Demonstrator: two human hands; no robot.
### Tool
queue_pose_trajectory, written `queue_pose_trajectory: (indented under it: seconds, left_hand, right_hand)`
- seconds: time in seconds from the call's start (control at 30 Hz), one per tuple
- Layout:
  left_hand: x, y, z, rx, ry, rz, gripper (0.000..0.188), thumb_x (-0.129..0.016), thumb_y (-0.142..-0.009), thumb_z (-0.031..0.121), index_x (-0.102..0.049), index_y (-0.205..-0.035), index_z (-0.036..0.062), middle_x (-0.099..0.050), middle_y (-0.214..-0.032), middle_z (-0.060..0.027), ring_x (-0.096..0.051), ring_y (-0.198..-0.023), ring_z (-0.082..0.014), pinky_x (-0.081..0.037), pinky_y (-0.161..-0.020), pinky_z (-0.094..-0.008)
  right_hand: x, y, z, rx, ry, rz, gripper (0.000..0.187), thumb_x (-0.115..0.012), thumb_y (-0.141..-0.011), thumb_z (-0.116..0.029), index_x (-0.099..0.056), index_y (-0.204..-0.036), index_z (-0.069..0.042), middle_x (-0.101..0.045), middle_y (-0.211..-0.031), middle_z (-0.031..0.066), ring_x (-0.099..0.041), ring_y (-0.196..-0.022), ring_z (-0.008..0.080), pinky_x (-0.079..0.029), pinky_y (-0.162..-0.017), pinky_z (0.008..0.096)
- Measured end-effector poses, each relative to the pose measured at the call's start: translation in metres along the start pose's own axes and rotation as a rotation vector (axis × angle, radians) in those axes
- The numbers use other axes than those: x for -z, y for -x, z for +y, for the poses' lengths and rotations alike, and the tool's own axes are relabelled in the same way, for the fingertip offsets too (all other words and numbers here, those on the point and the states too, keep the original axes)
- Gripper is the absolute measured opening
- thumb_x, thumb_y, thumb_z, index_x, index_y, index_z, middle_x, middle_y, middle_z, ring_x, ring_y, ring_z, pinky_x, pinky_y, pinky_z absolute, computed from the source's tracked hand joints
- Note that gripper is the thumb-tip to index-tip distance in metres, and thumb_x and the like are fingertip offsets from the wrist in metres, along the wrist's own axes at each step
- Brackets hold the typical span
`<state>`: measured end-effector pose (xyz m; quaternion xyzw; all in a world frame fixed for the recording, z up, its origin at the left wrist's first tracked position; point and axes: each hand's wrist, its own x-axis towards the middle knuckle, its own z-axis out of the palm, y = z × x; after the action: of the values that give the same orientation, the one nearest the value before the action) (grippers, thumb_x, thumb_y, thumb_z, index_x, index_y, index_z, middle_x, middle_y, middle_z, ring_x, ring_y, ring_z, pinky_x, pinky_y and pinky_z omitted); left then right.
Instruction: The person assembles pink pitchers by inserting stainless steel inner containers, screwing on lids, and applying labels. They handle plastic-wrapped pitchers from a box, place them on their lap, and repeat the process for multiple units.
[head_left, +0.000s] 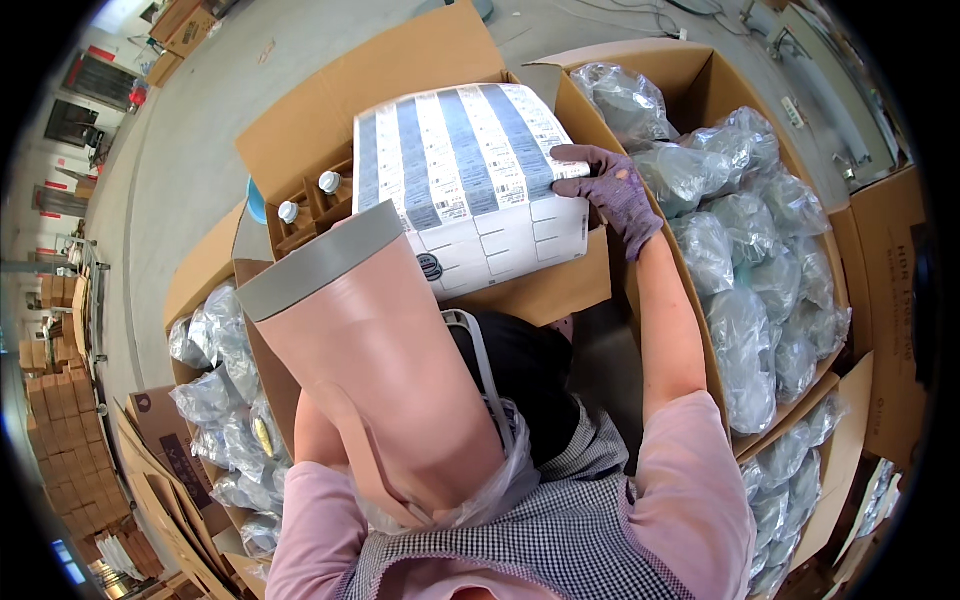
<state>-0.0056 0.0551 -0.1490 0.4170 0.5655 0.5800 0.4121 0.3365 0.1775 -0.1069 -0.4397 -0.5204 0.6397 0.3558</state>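
Observation:
A tall pink vessel (380,350) with a grey band round its top end and a long pink strip like a handle leans across my chest. Clear plastic film (470,510) bunches about its lower end. My left forearm passes behind the vessel, which hides my left hand. Ahead, a stack of label sheets (490,240) lies on an opened cardboard box; printed blue-and-white labels cover its far part, and the nearer rows show only outlines. My right hand (620,195), in a purple glove, touches the stack's right edge, two fingertips apart on the labels.
White-capped bottles (330,182) stand between cardboard dividers beside the sheets. Large boxes of plastic-wrapped items flank me, with bagged items (745,230) on the right and bagged items (225,340) on the left. Flattened cardboard (165,510) leans at the lower left.

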Motion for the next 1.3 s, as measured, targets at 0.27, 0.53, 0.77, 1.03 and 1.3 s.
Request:
queue_pose_trajectory:
  seconds: [0.27, 0.53, 0.77, 1.03, 1.3]
  left_hand:
    - [0.002, -0.001, 0.01, -0.026, -0.008, -0.015, 0.019, -0.07, -0.088, 0.003, -0.06, -0.104, 0.0033, -0.069, -0.093, -0.0073, -0.062, -0.084, -0.0121, -0.048, -0.072, -0.0251]
    - [0.005, 0.001, 0.026, -0.051, -0.027, -0.067, 0.014, -0.07, -0.089, 0.003, -0.061, -0.1, 0.0034, -0.069, -0.091, -0.0067, -0.062, -0.081, -0.0113, -0.048, -0.069, -0.0237]
    - [0.01, 0.007, 0.047, -0.096, -0.029, -0.093, 0.01, -0.069, -0.089, 0.003, -0.063, -0.096, 0.0035, -0.069, -0.088, -0.0062, -0.062, -0.078, -0.0106, -0.047, -0.067, -0.0226]
    - [0.007, -0.011, 0.079, -0.248, 0.055, -0.081, 0.006, -0.069, -0.089, 0.003, -0.064, -0.092, 0.0036, -0.069, -0.086, -0.0056, -0.061, -0.075, -0.0098, -0.047, -0.063, -0.0212]
    - [0.003, -0.038, 0.085, -0.429, 0.23, 0.009, 0.006, -0.064, -0.091, -0.003, -0.06, -0.091, 0.0014, -0.067, -0.083, -0.0054, -0.059, -0.074, -0.0072, -0.047, -0.067, -0.0208]
  right_hand:
    - [0.012, -0.015, 0.01, 0.091, 0.531, 0.125, 0.046, -0.081, -0.066, -0.009, -0.071, -0.111, -0.01, -0.065, -0.109, 0.0086, -0.065, -0.093, 0.0216, -0.052, -0.084, 0.036]
    - [-0.101, -0.009, 0.005, 0.866, 1.038, -0.042, 0.061, -0.079, -0.068, -0.032, -0.058, -0.123, -0.017, -0.055, -0.13, 0.0115, -0.045, -0.128, 0.0294, -0.028, -0.113, 0.0471]
    - [-0.122, -0.03, -0.016, 0.513, 1.317, -0.232, 0.035, -0.075, -0.071, -0.037, -0.07, -0.097, -0.015, -0.064, -0.101, 0.0072, -0.061, -0.101, 0.0265, -0.046, -0.09, 0.0379]
    - [-0.059, 0.013, -0.121, 0.409, 1.086, -0.258, 0.038, -0.077, -0.071, -0.037, -0.073, -0.099, -0.011, -0.068, -0.088, 0.0087, -0.066, -0.086, 0.0261, -0.05, -0.08, 0.035]
    - [-0.004, 0.002, -0.161, 0.26, 0.809, -0.044, 0.036, -0.081, -0.073, -0.03, -0.072, -0.093, -0.002, -0.069, -0.082, 0.005, -0.063, -0.074, 0.0152, -0.05, -0.071, 0.0288]
